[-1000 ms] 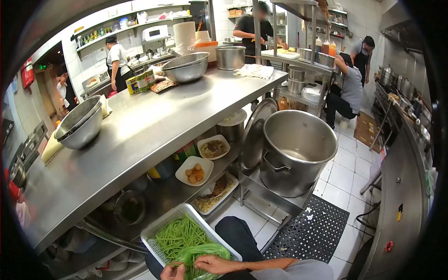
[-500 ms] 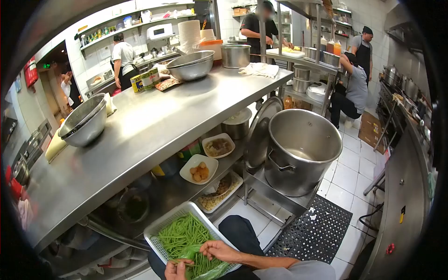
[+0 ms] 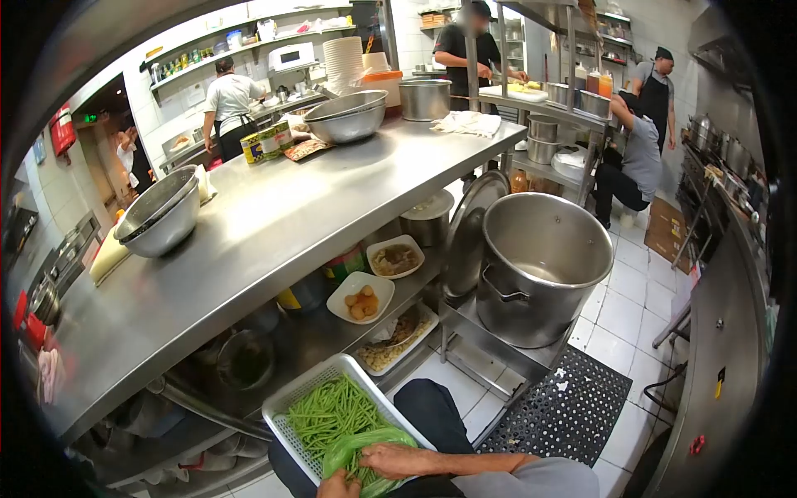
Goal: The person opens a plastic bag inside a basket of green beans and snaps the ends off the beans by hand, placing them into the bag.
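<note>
Lying loose toward far edge of white plastic basket (image 3: pixel 290 439): slim green beans (image 3: pixel 334 413); left hand (image 3: pixel 339 485), right hand (image 3: pixel 392 459) half-curled at green plastic bag (image 3: pixel 341 451), grip/remainder unclear.

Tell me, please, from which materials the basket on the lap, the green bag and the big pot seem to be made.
Basket: probably pale, matt plastic; its wall has regular small holes.
Bag: likely thin, glossy plastic film; it wrinkles softly and catches light.
Pot: grey metal with a dull shine, perhaps stainless steel, though aluminium is possible.
</note>
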Tool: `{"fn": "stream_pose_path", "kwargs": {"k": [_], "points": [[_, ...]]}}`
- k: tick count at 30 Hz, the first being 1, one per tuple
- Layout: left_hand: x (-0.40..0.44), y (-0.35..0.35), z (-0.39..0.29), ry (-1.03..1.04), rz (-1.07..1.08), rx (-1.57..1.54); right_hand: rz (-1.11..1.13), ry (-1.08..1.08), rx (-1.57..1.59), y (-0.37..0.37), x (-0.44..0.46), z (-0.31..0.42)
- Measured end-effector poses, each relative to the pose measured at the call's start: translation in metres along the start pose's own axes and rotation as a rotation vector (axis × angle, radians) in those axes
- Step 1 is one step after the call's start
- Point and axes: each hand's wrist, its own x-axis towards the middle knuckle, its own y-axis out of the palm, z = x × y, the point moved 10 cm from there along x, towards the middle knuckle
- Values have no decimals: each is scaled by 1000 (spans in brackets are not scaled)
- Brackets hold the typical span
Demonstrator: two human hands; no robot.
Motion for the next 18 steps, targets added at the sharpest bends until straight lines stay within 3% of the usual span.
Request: {"fn": "stream_pose_path", "kwargs": {"k": [1,4,7,11,14,17,18], "points": [[0,2,-4,-57,121,-20,-8,-8,14,0,-3,0],[43,76,108,-18,-62,-893,-2,-27,43,-5,-8,9],[0,-26,-18,6,-155,-203,15,-9,39,-6,-7,12],[9,-36,0,-28,-280,-95,-69,11,43,-10,-4,9],[0,-44,-4,39,-361,-417,-123,-33,173,-30,-3,14],[-4,-39,-8,134,-339,-817,19,101,343,-34,0,15],[-3,-35,-5,133,-329,-811,13,105,332,-33,0,14]]}}
